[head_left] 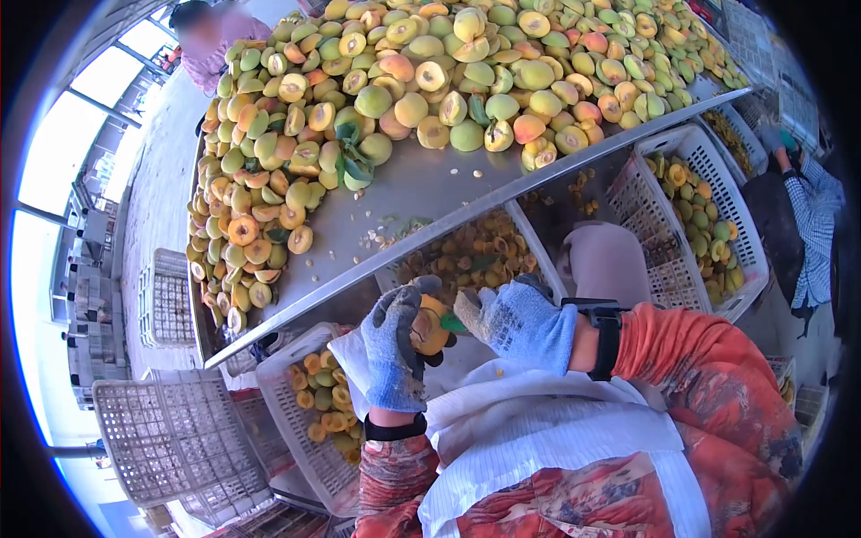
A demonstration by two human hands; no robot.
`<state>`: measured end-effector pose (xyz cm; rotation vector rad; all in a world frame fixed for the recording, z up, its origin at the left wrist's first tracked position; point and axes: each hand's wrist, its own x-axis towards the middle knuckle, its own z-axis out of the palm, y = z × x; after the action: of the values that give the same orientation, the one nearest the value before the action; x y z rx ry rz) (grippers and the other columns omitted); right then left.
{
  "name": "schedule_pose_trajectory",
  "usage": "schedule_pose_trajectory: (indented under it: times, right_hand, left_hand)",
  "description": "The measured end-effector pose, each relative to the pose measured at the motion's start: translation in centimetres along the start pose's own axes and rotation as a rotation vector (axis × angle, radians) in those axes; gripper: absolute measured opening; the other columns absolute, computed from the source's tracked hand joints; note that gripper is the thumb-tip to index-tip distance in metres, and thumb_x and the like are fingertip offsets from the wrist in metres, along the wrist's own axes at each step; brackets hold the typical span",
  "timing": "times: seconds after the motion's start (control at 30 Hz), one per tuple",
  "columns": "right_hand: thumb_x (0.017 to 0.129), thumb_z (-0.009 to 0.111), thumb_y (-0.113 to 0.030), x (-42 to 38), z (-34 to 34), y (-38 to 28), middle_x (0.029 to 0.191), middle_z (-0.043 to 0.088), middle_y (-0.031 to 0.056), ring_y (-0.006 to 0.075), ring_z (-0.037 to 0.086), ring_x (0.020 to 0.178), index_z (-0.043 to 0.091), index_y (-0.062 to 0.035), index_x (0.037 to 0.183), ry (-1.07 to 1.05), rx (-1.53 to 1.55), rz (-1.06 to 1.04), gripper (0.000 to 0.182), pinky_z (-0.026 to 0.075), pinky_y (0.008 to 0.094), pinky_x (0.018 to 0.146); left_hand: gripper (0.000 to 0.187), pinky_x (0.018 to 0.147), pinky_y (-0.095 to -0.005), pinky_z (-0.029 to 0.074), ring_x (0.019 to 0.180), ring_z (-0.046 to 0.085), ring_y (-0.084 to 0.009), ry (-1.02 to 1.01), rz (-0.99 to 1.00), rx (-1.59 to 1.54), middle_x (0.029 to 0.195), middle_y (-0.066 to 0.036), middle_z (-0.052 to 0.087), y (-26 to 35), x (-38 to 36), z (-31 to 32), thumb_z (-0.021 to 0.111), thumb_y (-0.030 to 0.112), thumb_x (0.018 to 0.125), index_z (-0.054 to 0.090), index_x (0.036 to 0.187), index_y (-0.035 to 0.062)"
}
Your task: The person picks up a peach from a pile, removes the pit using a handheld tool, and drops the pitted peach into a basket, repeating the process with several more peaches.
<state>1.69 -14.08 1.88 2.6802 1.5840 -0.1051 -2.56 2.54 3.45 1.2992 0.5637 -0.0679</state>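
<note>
My left hand (395, 341), in a blue and grey glove, is wrapped round a yellow-orange fruit (430, 330) in front of my apron. Close on its right, my gloved right hand (520, 321) has its fingers closed on a small green object (453, 322) that reaches the fruit's side; what it is cannot be made out fully. Beyond both hands, a metal table (430, 193) bears a large heap of whole and halved fruits (411, 109). Green leaves (354, 160) lie at the heap's edge.
A white crate (269, 394) with fruit halves stands at lower left, another (758, 235) with fruit at right. Below the table's edge (484, 212) are more fruit pieces (480, 255). Empty crates (161, 439) stack at left. One person (211, 45) is at upper left, another (812, 233) at right.
</note>
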Motion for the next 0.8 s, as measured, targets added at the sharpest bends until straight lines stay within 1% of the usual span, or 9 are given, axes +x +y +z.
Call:
schedule_pose_trajectory:
  times: [0.1, 0.33, 0.4, 0.5, 0.6, 0.63, 0.7, 0.73, 0.8]
  right_hand:
    - [0.072, 0.054, -0.018, -0.6, 1.5, 0.0, 0.075, 0.058, 0.017, 0.0261, 0.06, 0.058, 0.042, 0.007, 0.119, 0.123, 0.363, -0.034, 0.054, 0.044, 0.0379, 0.049]
    - [0.074, 0.062, -0.02, -1.0, 2.5, -1.1, 0.068, 0.059, 0.0142, 0.0231, 0.061, 0.058, 0.046, 0.0041, 0.113, 0.132, 0.642, 0.123, 0.049, 0.046, 0.0343, 0.046]
    - [0.074, 0.063, -0.02, 0.0, 0.2, 0.8, 0.062, 0.056, 0.0091, 0.0186, 0.057, 0.049, 0.049, -0.0017, 0.102, -0.225, 1.507, 0.244, 0.036, 0.043, 0.0303, 0.04]
    - [0.073, 0.064, -0.017, 1.4, 0.1, 2.1, 0.06, 0.054, 0.0055, 0.015, 0.052, 0.044, 0.05, -0.0037, 0.091, -0.401, 1.596, 0.339, 0.026, 0.04, 0.0279, 0.037]
    - [0.071, 0.064, -0.017, 1.8, 0.8, 0.9, 0.059, 0.054, 0.0068, 0.0161, 0.054, 0.045, 0.052, -0.002, 0.086, -0.157, 1.421, 0.356, 0.025, 0.042, 0.0294, 0.041]
    - [0.073, 0.055, -0.01, 1.2, 0.8, 0.6, 0.071, 0.06, 0.0107, 0.0221, 0.06, 0.06, 0.056, -0.0044, 0.095, -0.033, 1.41, 0.256, 0.023, 0.045, 0.0354, 0.055]
    - [0.071, 0.063, -0.013, 1.5, 3.0, 0.2, 0.06, 0.051, 0.0078, 0.0155, 0.049, 0.046, 0.05, -0.0016, 0.085, 0.143, 1.42, 0.125, 0.022, 0.039, 0.032, 0.042]
    - [0.071, 0.064, -0.014, 1.5, 3.2, 0.0, 0.061, 0.051, 0.0068, 0.0149, 0.049, 0.05, 0.051, -0.0021, 0.084, -0.19, 1.516, 0.309, 0.022, 0.039, 0.0318, 0.044]
    - [0.068, 0.066, -0.017, 1.8, 6.5, -0.3, 0.06, 0.058, 0.0064, 0.0159, 0.054, 0.054, 0.064, -0.006, 0.08, -0.13, 1.63, 0.261, 0.016, 0.042, 0.032, 0.049]
  left_hand:
    - [0.024, 0.073, -0.0235, 0.047, 0.08, 0.06, -0.0142, 0.027, 0.119, -0.022, 0.087, -0.009, 0.064, -1.1, -0.2, 0.0, 0.052, 0.013, 0.086, 0.061, 0.101, -0.0039]
    - [0.025, 0.073, -0.0249, 0.047, 0.083, 0.059, -0.0148, 0.009, 0.393, 0.293, 0.089, -0.009, 0.064, -1.1, 0.8, 0.2, 0.055, 0.012, 0.084, 0.06, 0.103, -0.0037]
    - [0.025, 0.073, -0.0253, 0.047, 0.084, 0.06, -0.0155, -0.079, 0.385, 0.353, 0.089, -0.009, 0.064, -1.5, 2.2, -0.6, 0.055, 0.011, 0.084, 0.06, 0.103, -0.0039]
    - [0.023, 0.072, -0.0259, 0.048, 0.083, 0.06, -0.0171, 0.02, 0.308, -0.129, 0.089, -0.01, 0.064, -2.5, 3.7, -0.4, 0.054, 0.01, 0.084, 0.06, 0.101, -0.0045]
    - [0.024, 0.07, -0.0274, 0.049, 0.08, 0.06, -0.0189, 0.206, 0.356, -0.102, 0.09, -0.011, 0.063, -2.4, 3.4, 2.0, 0.056, 0.012, 0.084, 0.06, 0.099, -0.0057]
    - [0.025, 0.069, -0.028, 0.05, 0.079, 0.061, -0.0192, 0.226, 0.376, -0.059, 0.09, -0.011, 0.063, -3.4, 4.4, 1.5, 0.057, 0.014, 0.084, 0.06, 0.098, -0.0061]
    - [0.024, 0.065, -0.0291, 0.05, 0.071, 0.061, -0.0202, 0.179, 0.521, 0.106, 0.084, -0.011, 0.063, -4.9, 5.6, 0.3, 0.054, 0.012, 0.085, 0.06, 0.097, -0.0081]
    - [0.022, 0.064, -0.0278, 0.05, 0.068, 0.061, -0.02, 0.164, 0.584, 0.07, 0.08, -0.012, 0.064, -5.2, 5.7, 0.3, 0.05, 0.005, 0.081, 0.061, 0.092, -0.009]
    - [0.021, 0.057, -0.03, 0.051, 0.062, 0.061, -0.0228, -0.167, 0.565, 0.314, 0.084, -0.01, 0.066, -1.0, 3.0, 1.0, 0.051, 0.014, 0.086, 0.062, 0.1, 0.0041]
